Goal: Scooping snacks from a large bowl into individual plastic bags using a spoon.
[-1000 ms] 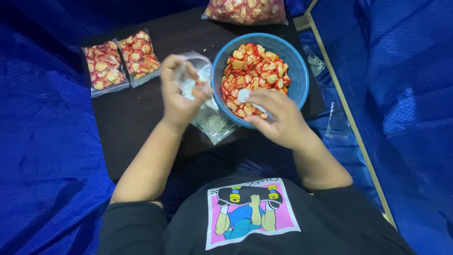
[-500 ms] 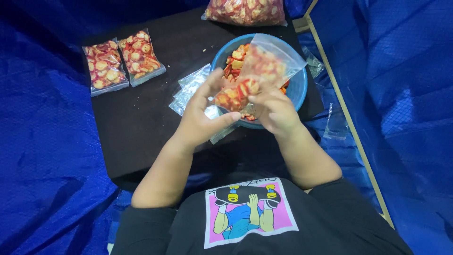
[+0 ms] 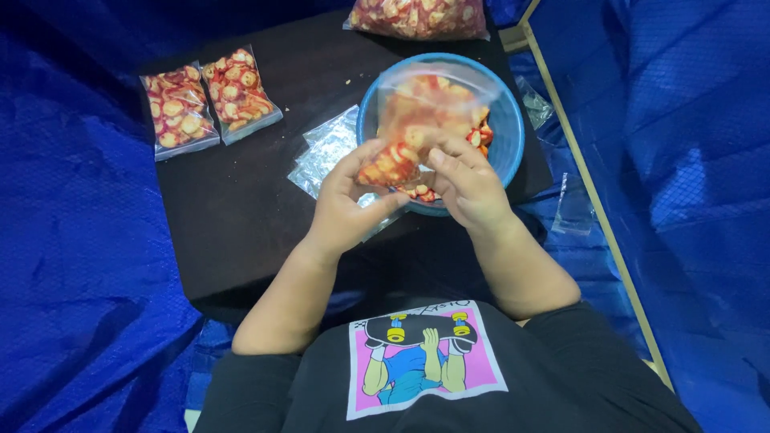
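Both hands hold one clear plastic bag point(image 3: 421, 120) partly filled with red and pale snack pieces; the left hand point(image 3: 346, 204) grips its lower left corner, thumb and fingers pinched on the plastic, while the right hand point(image 3: 465, 186) clasps the lower right edge, fingers curled against the bag; the bag stands upright between them, its open mouth pointing away from the person, directly above a blue bowl point(image 3: 510, 136) that holds more of the same snack pieces; just beyond the left hand lies a small stack of empty clear bags point(image 3: 327, 148) on the dark tabletop point(image 3: 241, 208); well off to the left of that hand lie two filled, flat snack packets point(image 3: 208, 103) side by side; past the bowl, far from both hands, sits a large bag of snacks point(image 3: 417, 16); blue tarpaulin point(image 3: 80, 240) surrounds the table on both sides.
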